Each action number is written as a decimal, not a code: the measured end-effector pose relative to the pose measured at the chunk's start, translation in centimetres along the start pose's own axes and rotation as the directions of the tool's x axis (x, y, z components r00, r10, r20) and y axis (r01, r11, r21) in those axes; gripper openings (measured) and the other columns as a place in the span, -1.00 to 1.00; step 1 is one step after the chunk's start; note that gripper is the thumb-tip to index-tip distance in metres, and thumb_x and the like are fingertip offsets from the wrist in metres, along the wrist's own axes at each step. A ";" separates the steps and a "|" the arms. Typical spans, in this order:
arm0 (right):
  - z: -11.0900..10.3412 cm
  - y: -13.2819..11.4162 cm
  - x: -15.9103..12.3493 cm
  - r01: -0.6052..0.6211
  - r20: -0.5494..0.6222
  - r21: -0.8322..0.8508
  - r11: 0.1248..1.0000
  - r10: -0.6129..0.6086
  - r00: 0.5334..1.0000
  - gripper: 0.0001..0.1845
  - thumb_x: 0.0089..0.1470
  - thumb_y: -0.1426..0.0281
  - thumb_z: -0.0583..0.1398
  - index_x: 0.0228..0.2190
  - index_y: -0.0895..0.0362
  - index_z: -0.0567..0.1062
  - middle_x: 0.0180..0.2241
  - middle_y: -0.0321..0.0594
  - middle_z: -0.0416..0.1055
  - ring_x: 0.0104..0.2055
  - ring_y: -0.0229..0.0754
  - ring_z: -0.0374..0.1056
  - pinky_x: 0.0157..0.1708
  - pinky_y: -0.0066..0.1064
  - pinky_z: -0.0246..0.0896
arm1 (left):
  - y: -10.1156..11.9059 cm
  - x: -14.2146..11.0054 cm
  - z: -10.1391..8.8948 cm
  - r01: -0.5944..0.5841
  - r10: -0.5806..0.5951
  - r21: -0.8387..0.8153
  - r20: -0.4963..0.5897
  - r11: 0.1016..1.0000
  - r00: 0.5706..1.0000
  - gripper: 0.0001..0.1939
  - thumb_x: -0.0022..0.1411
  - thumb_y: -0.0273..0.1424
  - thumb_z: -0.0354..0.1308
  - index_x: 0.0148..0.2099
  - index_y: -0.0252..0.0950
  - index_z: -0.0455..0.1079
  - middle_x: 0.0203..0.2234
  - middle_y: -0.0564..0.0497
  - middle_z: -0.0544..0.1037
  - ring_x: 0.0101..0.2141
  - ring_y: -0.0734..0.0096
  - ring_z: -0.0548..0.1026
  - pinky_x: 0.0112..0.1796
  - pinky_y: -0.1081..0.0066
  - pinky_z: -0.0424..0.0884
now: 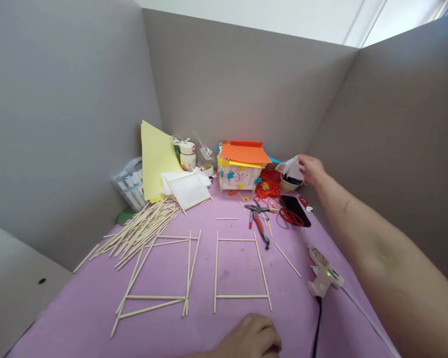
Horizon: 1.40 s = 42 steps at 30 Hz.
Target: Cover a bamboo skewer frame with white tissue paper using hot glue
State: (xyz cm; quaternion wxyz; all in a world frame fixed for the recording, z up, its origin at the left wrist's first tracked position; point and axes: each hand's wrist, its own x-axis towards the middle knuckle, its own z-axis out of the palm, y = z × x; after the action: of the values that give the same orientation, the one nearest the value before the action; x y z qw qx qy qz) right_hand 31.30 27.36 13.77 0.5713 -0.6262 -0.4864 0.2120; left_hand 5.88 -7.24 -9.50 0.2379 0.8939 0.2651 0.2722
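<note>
Over the purple table — right hand at white paper, grip unclear, left hand curled, empty.

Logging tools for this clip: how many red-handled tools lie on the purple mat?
2: pliers below the red cord, scissors partly over the black phone. A small red item past the phone is unclear.

Craft booth, grey partitions (glue gun)

grey partition walls (three) | white ceiling | lilac tabletop
</note>
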 end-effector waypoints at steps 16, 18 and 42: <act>-6.9 -9.7 -0.8 0.109 -0.187 0.221 0.969 -0.068 0.980 -0.64 0.02 0.51 0.20 -0.12 0.40 0.38 0.00 0.20 0.35 -0.24 -0.37 0.33 -0.34 -0.31 0.11 | 1.3 0.1 -1.7 -0.293 0.321 0.210 -0.113 0.933 0.940 -0.89 0.27 -0.35 0.13 -0.31 -0.27 0.36 -0.21 0.01 0.52 -0.14 0.34 0.39 -0.14 0.33 0.31; -7.8 -10.8 -3.5 0.182 -0.190 0.224 0.957 -0.141 0.972 -0.67 0.02 0.49 0.12 -0.16 0.42 0.41 -0.05 0.10 0.39 -0.21 -0.34 0.34 -0.39 -0.29 0.05 | 2.1 0.1 -2.7 -0.273 0.285 0.118 -0.105 0.955 0.953 -0.95 0.25 -0.41 0.10 -0.23 -0.26 0.37 -0.20 -0.04 0.52 -0.12 0.30 0.39 -0.10 0.30 0.31; -6.8 3.6 -37.1 -0.140 0.517 0.000 0.990 0.119 0.848 -0.79 -0.08 0.25 0.34 -0.32 -0.02 0.57 -0.25 -0.19 0.47 -0.26 -0.09 0.39 -0.33 -0.36 0.34 | 1.6 -0.1 -13.3 0.275 -0.846 -0.945 -0.005 0.179 0.532 -0.49 0.04 -0.30 0.36 0.03 -0.31 0.33 -0.16 -0.12 0.53 -0.31 0.35 0.51 -0.32 0.43 0.39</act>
State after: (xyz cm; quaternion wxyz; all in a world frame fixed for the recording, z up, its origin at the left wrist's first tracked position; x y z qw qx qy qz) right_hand 22.00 -7.26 1.44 0.4163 -0.5669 -0.5741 0.4191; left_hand -1.83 -4.75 1.17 0.6545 0.3369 0.4696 0.4873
